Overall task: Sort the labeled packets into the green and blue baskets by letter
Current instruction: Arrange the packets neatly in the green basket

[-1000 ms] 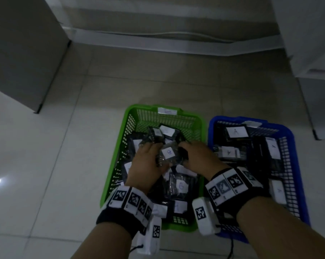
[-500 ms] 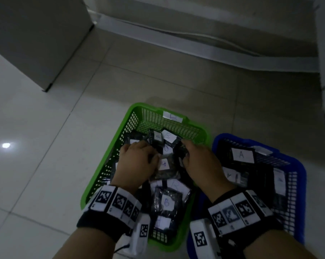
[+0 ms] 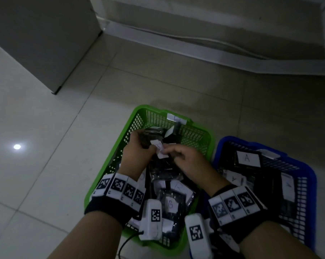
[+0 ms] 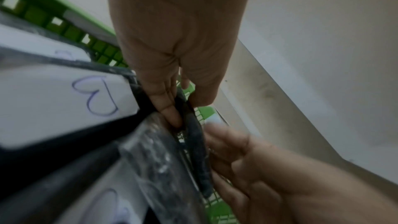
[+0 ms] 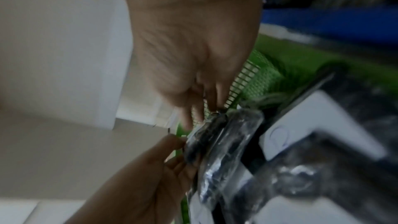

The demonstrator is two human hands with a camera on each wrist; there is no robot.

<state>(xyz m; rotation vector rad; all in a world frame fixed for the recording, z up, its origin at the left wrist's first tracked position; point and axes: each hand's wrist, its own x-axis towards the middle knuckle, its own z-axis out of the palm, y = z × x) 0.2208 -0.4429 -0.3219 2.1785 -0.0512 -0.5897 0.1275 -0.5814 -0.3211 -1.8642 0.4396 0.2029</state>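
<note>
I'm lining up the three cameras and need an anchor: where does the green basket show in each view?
Head: the green basket sits centre, left of the blue basket, under both hands.
Left wrist: green lattice wall at upper left, behind the left hand.
Right wrist: green mesh right of centre, behind the right hand.
Shared landmark: the clear-wrapped dark packet both hands pinch.

Dim indoor room, type unclear: glossy pale tiled floor (image 3: 46, 165), grey cabinet (image 3: 36, 34), cable (image 3: 195, 37) along the skirting.
</note>
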